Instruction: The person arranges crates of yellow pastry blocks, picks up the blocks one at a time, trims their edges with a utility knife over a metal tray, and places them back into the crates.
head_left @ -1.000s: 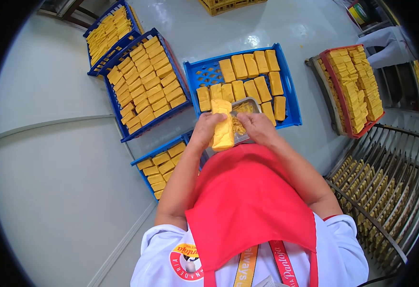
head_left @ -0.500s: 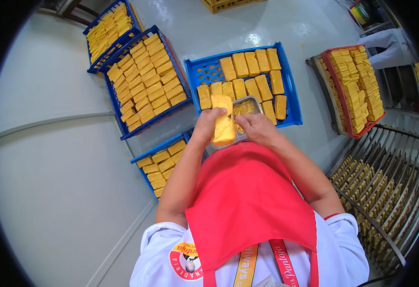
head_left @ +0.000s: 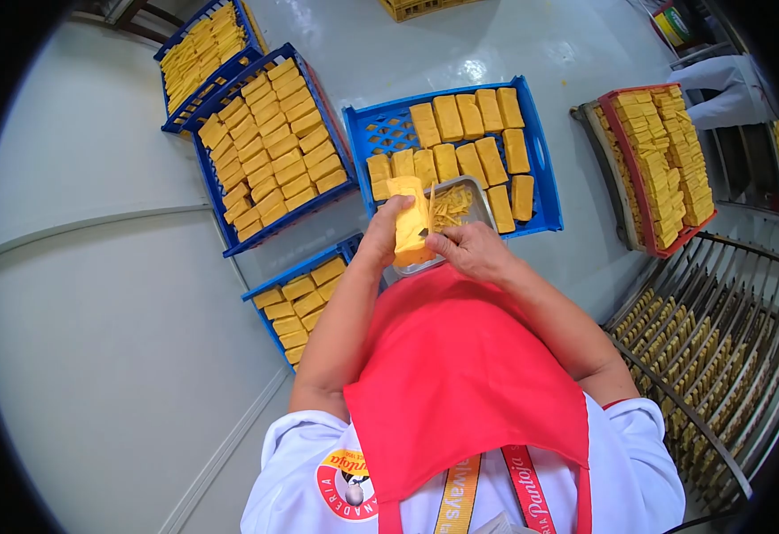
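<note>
A yellow block (head_left: 411,214) is gripped in my left hand (head_left: 382,233), held upright in front of the red apron. My right hand (head_left: 474,249) is closed on a small dark blade (head_left: 424,233) whose tip lies against the block's right edge. A thin yellow strip stands up along that edge. Under and beside the block is a clear tray (head_left: 484,214) with yellow trimmings (head_left: 451,206). Behind it, a blue crate (head_left: 545,191) holds rows of yellow blocks.
More blue crates of yellow blocks stand at the left (head_left: 220,227) and lower left (head_left: 269,331). A red crate (head_left: 636,169) of yellow pieces is at the right, near a person's light trousers (head_left: 732,92). A metal rack (head_left: 692,356) stands at lower right.
My right hand has moved down along the block's right edge with the blade. A thin strip now stands apart from the block, and more trimmings in the tray show.
</note>
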`<state>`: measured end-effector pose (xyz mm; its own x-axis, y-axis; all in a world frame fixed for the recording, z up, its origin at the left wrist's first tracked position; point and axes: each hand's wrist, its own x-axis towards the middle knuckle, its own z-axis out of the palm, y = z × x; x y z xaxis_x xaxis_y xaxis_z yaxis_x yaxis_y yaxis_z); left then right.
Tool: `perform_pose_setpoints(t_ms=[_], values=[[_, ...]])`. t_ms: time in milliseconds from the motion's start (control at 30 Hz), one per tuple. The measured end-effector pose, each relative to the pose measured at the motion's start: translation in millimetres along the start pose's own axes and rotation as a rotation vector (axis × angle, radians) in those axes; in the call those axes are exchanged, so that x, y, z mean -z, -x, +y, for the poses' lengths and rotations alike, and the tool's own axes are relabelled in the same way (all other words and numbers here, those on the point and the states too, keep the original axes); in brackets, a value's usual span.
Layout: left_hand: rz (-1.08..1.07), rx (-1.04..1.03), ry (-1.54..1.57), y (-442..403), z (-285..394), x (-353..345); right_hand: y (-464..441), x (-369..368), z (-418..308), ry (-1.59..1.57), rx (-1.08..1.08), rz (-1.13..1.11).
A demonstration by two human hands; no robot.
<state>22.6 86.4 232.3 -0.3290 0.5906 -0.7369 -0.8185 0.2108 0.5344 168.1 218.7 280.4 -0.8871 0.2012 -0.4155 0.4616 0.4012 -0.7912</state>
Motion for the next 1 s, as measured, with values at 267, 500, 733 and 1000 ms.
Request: perform_pose_setpoints(t_ms=[267, 500, 733, 1000], values=[[0.013, 0.247, 0.151, -1.8, -17.4, 0.3, -20.2, -9.7, 20.8, -0.239, -0.147, -0.037], [0.091, 0.367, 0.255, -6.1, -20.9, 15.5, -23.2, 7.0, 17.8, -0.648, -0.429, -0.212], [0.213, 0.32, 0.462, 0.1, -18.9, 6.9, -21.2, -5.5, 23.0, 0.11, -0.051, 0.159], [0.181, 0.242, 0.519, 0.6, -17.5, -3.4, -14.8, -13.6, 3.5, 0.269, 0.068, 0.36]])
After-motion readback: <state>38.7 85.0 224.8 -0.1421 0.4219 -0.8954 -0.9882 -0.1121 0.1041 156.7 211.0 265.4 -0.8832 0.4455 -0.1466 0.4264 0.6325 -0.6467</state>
